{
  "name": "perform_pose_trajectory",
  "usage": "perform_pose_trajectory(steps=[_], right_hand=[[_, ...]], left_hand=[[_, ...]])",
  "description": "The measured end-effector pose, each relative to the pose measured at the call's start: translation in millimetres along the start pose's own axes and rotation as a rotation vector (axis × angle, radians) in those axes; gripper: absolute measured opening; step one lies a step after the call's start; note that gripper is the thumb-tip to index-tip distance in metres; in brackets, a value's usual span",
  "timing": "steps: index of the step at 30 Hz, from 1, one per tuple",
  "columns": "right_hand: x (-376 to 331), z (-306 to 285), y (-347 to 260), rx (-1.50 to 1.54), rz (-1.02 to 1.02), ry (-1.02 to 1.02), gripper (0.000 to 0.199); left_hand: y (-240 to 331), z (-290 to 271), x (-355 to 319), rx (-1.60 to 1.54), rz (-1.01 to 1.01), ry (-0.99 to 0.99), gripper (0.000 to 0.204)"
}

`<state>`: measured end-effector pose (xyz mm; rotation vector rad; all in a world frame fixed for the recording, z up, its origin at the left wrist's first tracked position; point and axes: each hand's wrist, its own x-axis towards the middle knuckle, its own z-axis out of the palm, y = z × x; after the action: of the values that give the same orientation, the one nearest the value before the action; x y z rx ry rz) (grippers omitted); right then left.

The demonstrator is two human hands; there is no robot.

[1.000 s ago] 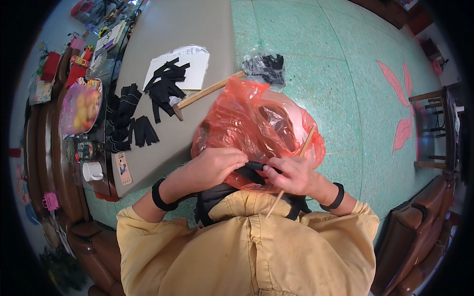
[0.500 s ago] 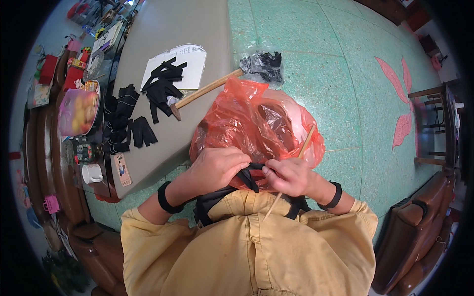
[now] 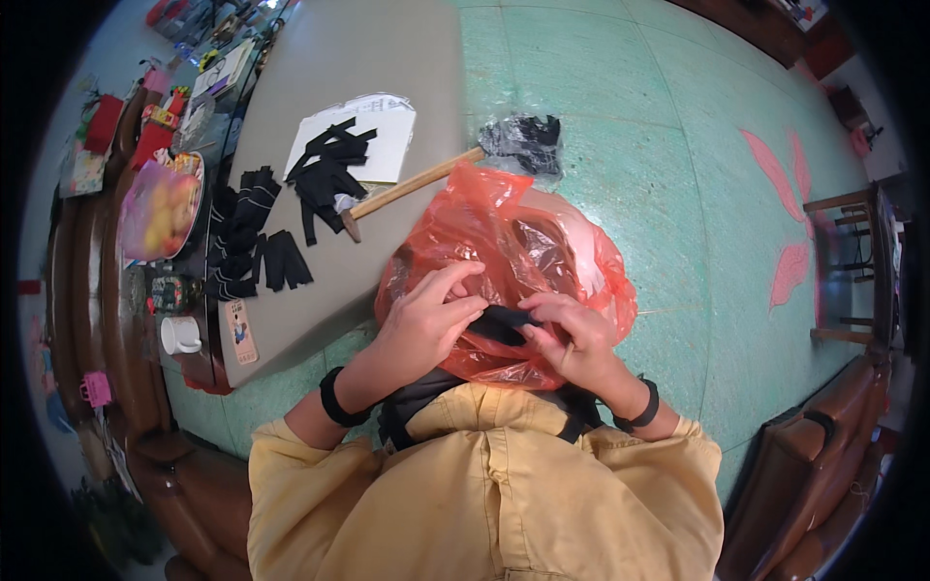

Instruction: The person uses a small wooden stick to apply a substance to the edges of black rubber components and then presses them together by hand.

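Observation:
Above a crinkled red plastic bag (image 3: pixel 455 228) in front of my body, both hands hold a black fabric strip (image 3: pixel 499 326). Its left end is pinched between thumb and fingers of my left hand (image 3: pixel 424 315), whose index finger stands a little raised. Thumb and fingertips of my right hand (image 3: pixel 578 334) grip the other end. Between them the strip looks spread and folded over. Part of it is hidden by my fingers. Black bands circle both wrists.
On the grey tabletop left lie black fabric strips (image 3: pixel 329 174) over a white sheet (image 3: pixel 392 136), more bundles (image 3: pixel 237 228), a wooden-handled hammer (image 3: pixel 417 189) and a phone (image 3: pixel 238 331). A white mug (image 3: pixel 180 336) and fruit bowl (image 3: pixel 160 218) stand beyond. A clear bag of black pieces (image 3: pixel 523 145) lies past the hammer.
The thin wooden stick by my right hand is gone from sight. The strip, bunched with a hanging end before, is now spread between my hands. My left fingers have opened out somewhat.

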<state>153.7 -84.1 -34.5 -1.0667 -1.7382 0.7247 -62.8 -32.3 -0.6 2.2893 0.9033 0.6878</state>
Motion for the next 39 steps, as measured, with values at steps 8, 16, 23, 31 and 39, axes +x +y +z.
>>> perform_pose_trajectory(steps=[8, 16, 23, 31, 39], right_hand=[[3, -1, 1, 0.162, 0.223, -0.021, 0.015], [10, -2, -2, -0.050, 0.030, -0.008, 0.010], [12, 8, -13, -0.025, 0.177, 0.046, 0.009], [14, 13, -22, 0.097, 0.372, 0.080, 0.007], [10, 17, -19, 0.185, 0.408, 0.109, 0.007]], left_hand=[[-1, 10, -3, -0.261, -0.142, 0.066, 0.013], [-6, 12, 0, -0.197, -0.078, 0.076, 0.012], [-6, 16, 2, -0.154, -0.042, 0.180, 0.010], [-4, 15, 5, -0.211, -0.089, 0.124, 0.010], [-12, 19, 4, -0.455, -0.162, 0.041, 0.009]])
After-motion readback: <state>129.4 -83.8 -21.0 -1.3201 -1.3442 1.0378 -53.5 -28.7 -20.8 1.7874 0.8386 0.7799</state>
